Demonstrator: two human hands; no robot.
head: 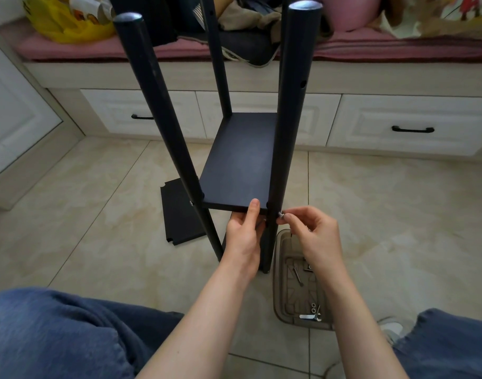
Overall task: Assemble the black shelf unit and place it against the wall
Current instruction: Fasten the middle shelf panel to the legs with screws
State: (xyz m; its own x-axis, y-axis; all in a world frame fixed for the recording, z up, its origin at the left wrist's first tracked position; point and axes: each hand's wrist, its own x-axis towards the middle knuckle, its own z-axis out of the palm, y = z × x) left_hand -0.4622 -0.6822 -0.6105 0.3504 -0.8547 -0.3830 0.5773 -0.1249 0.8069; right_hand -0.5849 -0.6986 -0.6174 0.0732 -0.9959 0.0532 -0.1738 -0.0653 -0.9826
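**Item: black shelf unit, part-built.** It stood upright on the tiled floor, directly ahead of the seated person and close to the knees. 3 posts were plainly visible, and 1 fitted board was held between them low down. The posts' long axes ran vertically. The board's long axis ran away from the viewer, toward the drawers.

**Left hand.** It gripped the board's near edge, thumb on top and fingers underneath, just left of the near right post.

**Right hand.** It pinched a screw between fingertips at the outer right face of that post, level with the board.

**Governing relation.** The screw lay horizontally. Its tip pointed left through the post toward the board's near right corner, at right angles to the post. The right hand was the nearer and was already on the screw. The left hand sat on the opposite, inner side of the post. The next turn probably depended on the board's corner staying level with the post's hole, and the left hand appeared to be holding it there. How far the screw had gone in could not be told.

**Adjacent stock.** A clear tray lay on the floor just right of the post's foot. It held loose screws and an Allen key. 1 spare board lay flat on the floor, left of the unit, behind the near left post.
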